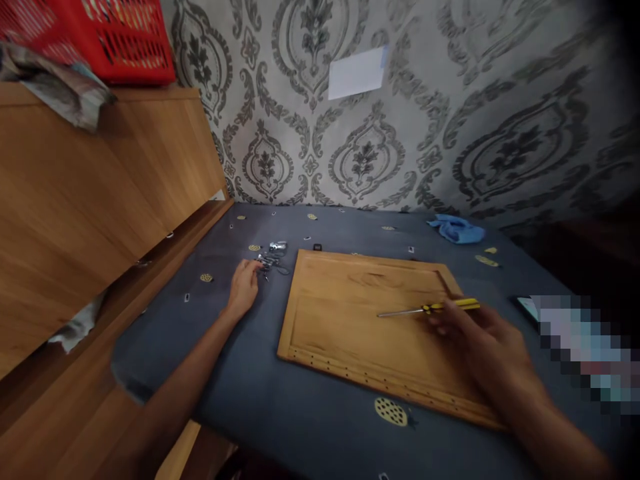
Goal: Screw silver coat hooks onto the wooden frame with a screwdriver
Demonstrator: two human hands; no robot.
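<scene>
- Two hands are in view: one left, one right.
- Right hand [487, 343]: closed around the handle of the screwdriver [434, 307]. The shaft points left above the board [345, 313], closer to level than upright. This hold appears suited to carrying, not turning; it likely keeps the tip clear of the wood.
- Left hand [244, 288]: fingers drawn in narrow, at the near side of the metal parts [273, 260]. Whether a part is gripped cannot be told.
- Board: flat on the table [300, 413], between the hands. The flat placement probably gives it full support. The row of holes [347, 375] lies along the near edge, likely for ease of access.
- Metal parts: loosely heaped beside the far left corner of the board, apart from it. The placement presumably keeps them within left-hand reach and off the wood.
- Blue cloth [456, 230] and phone [527, 310]: beyond the board, at far right and right respectively, probably set aside to leave working room.
- Count, single items: board, 1; screwdriver, 1; blue cloth, 1; phone, 1; red basket [133, 50] on the cabinet [100, 167], 1.
- Count, multiples: metal parts, several, overlapping; holes, more than six. Exact totals cannot be read.
</scene>
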